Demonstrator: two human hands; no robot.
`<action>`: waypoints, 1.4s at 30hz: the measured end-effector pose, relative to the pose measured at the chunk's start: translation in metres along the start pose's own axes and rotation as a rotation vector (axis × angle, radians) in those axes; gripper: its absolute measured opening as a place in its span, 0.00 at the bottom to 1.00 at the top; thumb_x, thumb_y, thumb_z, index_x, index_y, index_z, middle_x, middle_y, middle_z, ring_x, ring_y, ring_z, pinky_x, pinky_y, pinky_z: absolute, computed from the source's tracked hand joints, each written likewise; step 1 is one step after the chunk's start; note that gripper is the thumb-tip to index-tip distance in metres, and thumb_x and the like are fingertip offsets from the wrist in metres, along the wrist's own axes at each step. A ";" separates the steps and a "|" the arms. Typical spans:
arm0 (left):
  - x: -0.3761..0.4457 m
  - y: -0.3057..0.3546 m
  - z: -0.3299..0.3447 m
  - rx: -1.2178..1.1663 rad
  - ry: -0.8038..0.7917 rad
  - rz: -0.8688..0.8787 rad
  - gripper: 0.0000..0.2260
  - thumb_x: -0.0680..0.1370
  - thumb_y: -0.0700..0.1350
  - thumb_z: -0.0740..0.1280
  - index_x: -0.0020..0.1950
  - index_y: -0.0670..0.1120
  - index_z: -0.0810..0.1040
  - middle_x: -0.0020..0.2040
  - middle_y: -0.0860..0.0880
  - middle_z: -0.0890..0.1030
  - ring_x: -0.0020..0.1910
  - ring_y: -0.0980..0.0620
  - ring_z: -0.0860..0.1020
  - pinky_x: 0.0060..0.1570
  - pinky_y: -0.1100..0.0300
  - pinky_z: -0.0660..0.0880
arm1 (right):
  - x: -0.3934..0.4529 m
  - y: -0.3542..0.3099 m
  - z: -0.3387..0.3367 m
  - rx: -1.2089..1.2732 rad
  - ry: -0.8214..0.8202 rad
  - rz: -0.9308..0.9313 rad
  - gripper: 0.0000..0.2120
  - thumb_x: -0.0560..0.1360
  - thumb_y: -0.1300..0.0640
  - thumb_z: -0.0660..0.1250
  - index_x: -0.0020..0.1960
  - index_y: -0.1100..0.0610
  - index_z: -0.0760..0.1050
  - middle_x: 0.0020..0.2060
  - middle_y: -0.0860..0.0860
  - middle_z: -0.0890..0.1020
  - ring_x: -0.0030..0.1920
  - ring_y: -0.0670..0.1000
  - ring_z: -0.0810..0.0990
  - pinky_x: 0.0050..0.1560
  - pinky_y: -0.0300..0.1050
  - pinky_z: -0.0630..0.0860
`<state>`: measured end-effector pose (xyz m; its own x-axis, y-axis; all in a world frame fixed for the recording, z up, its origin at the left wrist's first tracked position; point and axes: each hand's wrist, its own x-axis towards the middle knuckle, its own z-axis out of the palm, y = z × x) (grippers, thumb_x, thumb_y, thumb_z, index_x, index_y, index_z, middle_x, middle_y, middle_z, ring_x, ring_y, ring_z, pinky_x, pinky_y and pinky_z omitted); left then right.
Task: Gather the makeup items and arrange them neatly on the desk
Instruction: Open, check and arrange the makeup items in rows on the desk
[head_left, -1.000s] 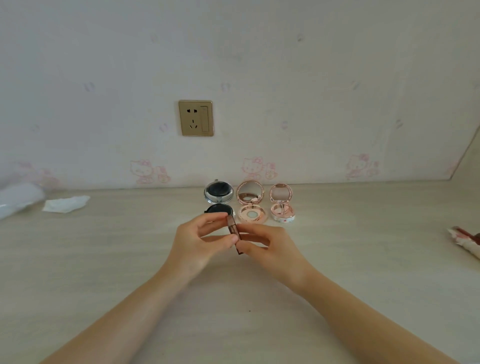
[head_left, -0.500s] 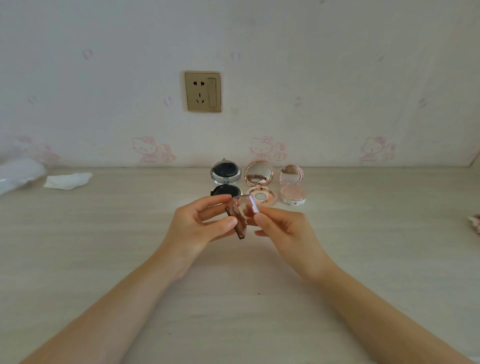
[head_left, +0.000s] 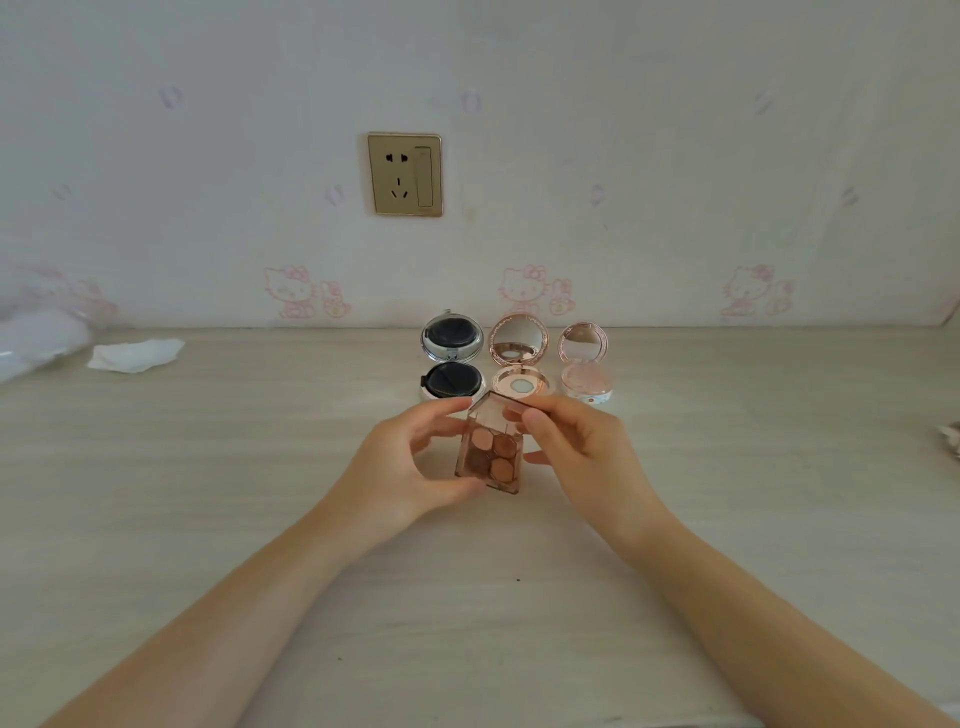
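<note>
You're holding the palette (head_left: 489, 453) above mid-desk (head_left: 208, 493), left hand (head_left: 400, 467) pinching its base, right hand (head_left: 576, 452) pinching the raised lid, so be easing the lid fully back before setting it beside the compacts (head_left: 519, 364) lined along the back edge.

Domestic room, likely a bedroom or dressing corner: pale wood-grain desk (head_left: 208, 519) pushed against a wall papered with pink cartoon cats (head_left: 291, 291). A brass-coloured wall socket (head_left: 405, 174) sits above the desk edge; directly below it stand three open round makeup compacts (head_left: 514, 364) in a row. Far left of the socket lies a crumpled white tissue (head_left: 136, 355).
</note>
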<state>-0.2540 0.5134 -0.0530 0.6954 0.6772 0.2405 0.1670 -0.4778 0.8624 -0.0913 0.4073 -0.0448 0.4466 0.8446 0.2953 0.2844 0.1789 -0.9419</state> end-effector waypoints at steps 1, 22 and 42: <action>0.000 -0.002 0.001 0.077 0.004 0.008 0.34 0.63 0.47 0.78 0.67 0.55 0.73 0.58 0.58 0.81 0.60 0.65 0.75 0.63 0.66 0.67 | 0.000 0.001 0.000 -0.029 -0.001 -0.008 0.11 0.79 0.60 0.62 0.50 0.46 0.79 0.49 0.46 0.84 0.52 0.45 0.81 0.51 0.47 0.81; 0.010 -0.023 -0.035 0.258 -0.100 -0.107 0.35 0.63 0.55 0.80 0.68 0.53 0.74 0.60 0.63 0.78 0.61 0.69 0.72 0.62 0.73 0.65 | 0.044 0.012 0.027 -0.203 -0.162 0.095 0.10 0.80 0.59 0.59 0.54 0.54 0.79 0.44 0.47 0.85 0.45 0.47 0.83 0.42 0.30 0.73; 0.014 -0.033 -0.033 0.305 0.070 -0.053 0.30 0.66 0.50 0.79 0.67 0.52 0.75 0.61 0.58 0.79 0.60 0.64 0.75 0.61 0.70 0.67 | 0.071 0.003 0.045 -0.344 -0.032 0.046 0.08 0.77 0.62 0.63 0.51 0.56 0.80 0.43 0.50 0.84 0.47 0.47 0.82 0.53 0.48 0.79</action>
<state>-0.2724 0.5570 -0.0636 0.6320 0.7375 0.2382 0.4111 -0.5795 0.7037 -0.0972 0.4902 -0.0338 0.4401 0.8643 0.2434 0.5364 -0.0357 -0.8432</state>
